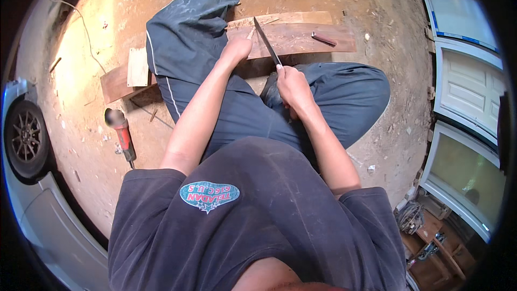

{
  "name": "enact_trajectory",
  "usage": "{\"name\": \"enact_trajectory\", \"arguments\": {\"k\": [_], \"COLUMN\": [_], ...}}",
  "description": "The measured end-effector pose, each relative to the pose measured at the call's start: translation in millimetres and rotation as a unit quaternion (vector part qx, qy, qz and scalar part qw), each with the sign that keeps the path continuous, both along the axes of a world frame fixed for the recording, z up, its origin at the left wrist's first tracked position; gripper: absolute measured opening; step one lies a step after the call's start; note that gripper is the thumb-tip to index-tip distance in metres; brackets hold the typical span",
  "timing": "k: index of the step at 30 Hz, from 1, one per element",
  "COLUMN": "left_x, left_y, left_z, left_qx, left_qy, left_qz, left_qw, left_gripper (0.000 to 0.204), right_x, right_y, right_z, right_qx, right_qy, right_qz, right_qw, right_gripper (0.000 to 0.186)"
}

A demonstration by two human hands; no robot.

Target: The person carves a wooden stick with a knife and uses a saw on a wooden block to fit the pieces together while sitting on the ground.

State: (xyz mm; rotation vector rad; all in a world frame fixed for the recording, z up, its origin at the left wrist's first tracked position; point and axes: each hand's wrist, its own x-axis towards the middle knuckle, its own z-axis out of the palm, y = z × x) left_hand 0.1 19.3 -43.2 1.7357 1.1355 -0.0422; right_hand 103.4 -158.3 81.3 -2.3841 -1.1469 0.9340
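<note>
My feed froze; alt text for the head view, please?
A seated person holds a long knife in the right hand and a thin pale stick in the left hand, near a brown plank on the floor. A red angle grinder lies to the left.

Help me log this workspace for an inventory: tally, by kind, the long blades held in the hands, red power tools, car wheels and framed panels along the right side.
Long blades in the hands: 1
Red power tools: 1
Car wheels: 1
Framed panels: 3
Total: 6
</note>
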Motion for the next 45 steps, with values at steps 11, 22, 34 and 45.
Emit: {"name": "enact_trajectory", "arguments": {"k": [11,22,34,45], "left_x": [0,-3,-3,-6], "left_y": [1,6,3,3], "left_z": [1,-26,-4,-3], "left_qx": [0.046,0.047,0.02,-0.056], "left_qy": [0.011,0.037,0.022,-0.015], "left_qz": [-0.006,-0.014,-0.016,0.056], "left_qw": [0.999,0.998,0.999,0.997], "left_gripper": [0.039,0.041,0.04,0.046], "right_x": [-8,-14,-13,-14], "right_y": [-10,-6,-8,2], "right_z": [39,35,33,26], "right_qx": [-0.041,-0.038,-0.047,-0.065], "right_qy": [-0.049,-0.064,-0.058,-0.067], "right_qz": [0.04,0.042,0.032,0.056], "right_qw": [0.997,0.996,0.997,0.994], "right_gripper": [0.046,0.045,0.043,0.042]}}
